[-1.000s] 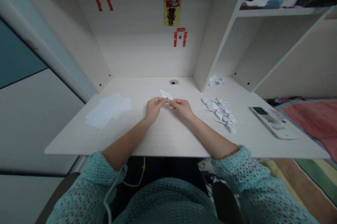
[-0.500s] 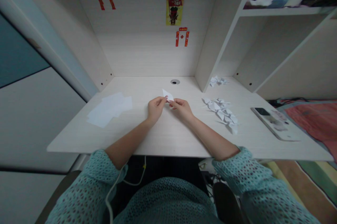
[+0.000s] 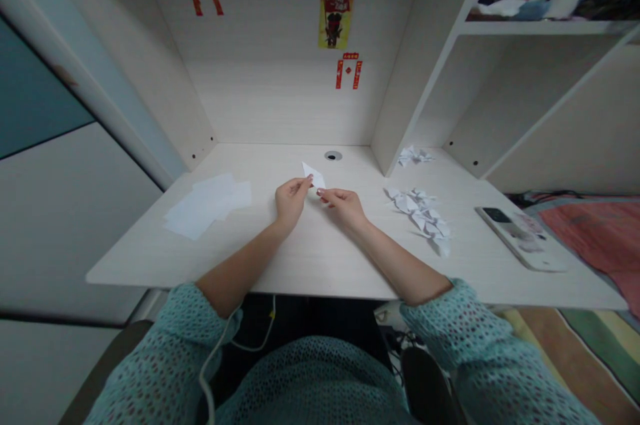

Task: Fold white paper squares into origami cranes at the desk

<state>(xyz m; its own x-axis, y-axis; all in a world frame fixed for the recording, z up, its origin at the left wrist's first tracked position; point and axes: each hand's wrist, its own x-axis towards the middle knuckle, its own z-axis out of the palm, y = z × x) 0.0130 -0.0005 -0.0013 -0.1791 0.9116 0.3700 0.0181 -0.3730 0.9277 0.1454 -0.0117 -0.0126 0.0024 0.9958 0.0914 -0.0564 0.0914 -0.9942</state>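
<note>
A small folded piece of white paper [image 3: 313,175] is held just above the pale desk [image 3: 320,258] at its middle. My left hand [image 3: 289,198] pinches the paper's left side with thumb and fingers. My right hand [image 3: 343,204] pinches its lower right edge. Both hands are closed on the paper, close together, with their wrists low over the desk.
Loose flat white sheets [image 3: 207,204] lie at the desk's left. Several folded paper figures [image 3: 423,213] lie to the right, and a few more [image 3: 413,156] sit in the shelf nook. A phone [image 3: 520,237] rests at the far right. A cable hole [image 3: 333,156] is at the back.
My left hand has lifted a little and shifted its pinch higher on the paper, which now tilts further to the left. My right hand stays almost where it was.
</note>
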